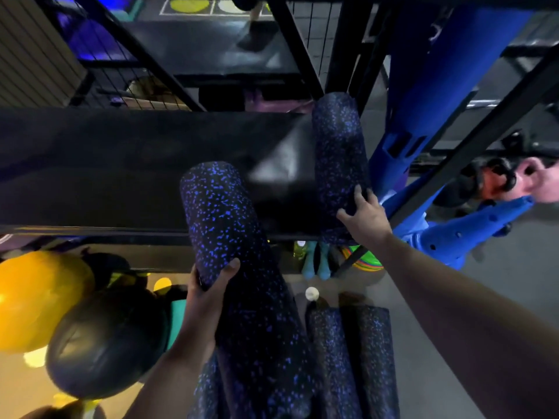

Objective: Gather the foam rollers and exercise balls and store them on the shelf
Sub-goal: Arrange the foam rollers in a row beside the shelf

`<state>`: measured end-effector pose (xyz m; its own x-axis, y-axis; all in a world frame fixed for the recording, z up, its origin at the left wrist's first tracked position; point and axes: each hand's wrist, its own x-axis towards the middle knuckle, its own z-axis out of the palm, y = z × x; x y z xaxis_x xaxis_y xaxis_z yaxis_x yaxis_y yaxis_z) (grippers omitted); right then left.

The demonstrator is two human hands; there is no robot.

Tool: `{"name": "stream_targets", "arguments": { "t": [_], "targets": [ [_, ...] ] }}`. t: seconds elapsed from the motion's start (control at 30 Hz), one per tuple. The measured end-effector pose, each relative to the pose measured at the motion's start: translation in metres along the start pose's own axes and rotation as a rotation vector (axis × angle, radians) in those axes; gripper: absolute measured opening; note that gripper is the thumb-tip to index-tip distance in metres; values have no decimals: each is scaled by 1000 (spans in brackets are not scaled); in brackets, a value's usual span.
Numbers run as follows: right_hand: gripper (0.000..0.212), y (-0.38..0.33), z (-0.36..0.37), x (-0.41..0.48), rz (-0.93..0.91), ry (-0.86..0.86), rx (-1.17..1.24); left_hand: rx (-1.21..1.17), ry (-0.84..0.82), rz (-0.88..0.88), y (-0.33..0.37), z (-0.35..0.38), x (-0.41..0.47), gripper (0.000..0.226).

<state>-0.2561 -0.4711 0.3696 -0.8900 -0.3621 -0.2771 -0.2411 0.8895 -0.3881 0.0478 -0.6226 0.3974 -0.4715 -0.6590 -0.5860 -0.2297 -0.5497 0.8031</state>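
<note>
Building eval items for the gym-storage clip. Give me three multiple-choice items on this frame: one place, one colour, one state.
1. Where does the black, blue-speckled foam roller that the right hand holds lie?
A. on the black shelf board
B. on the floor
C. on a ball
2. What colour is the round exercise ball at far left?
A. red
B. yellow
C. white
3. What is the left hand doing?
A. hanging empty
B. pressing a ball
C. gripping a second speckled foam roller
Key: 1 A, it rests on the board's right end; 2 B, its skin is plainly yellow; 3 C, its thumb curls over the roller.
</note>
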Motion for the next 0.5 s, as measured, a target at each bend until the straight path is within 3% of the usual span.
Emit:
{"name": "stream_targets", "arguments": {
  "t": [0.17, 0.33, 0.5],
  "targets": [
    [87, -12, 10, -8, 48, -37, -65, -10, 64, -24, 6, 29, 19, 64],
    [128, -16, 20, -8, -19, -158, -177, 61, 61, 64, 22, 67, 59, 87],
    [130, -10, 24, -3, -31, -150, -188, 452, 128, 258, 76, 125, 120, 133]
  ]
}}
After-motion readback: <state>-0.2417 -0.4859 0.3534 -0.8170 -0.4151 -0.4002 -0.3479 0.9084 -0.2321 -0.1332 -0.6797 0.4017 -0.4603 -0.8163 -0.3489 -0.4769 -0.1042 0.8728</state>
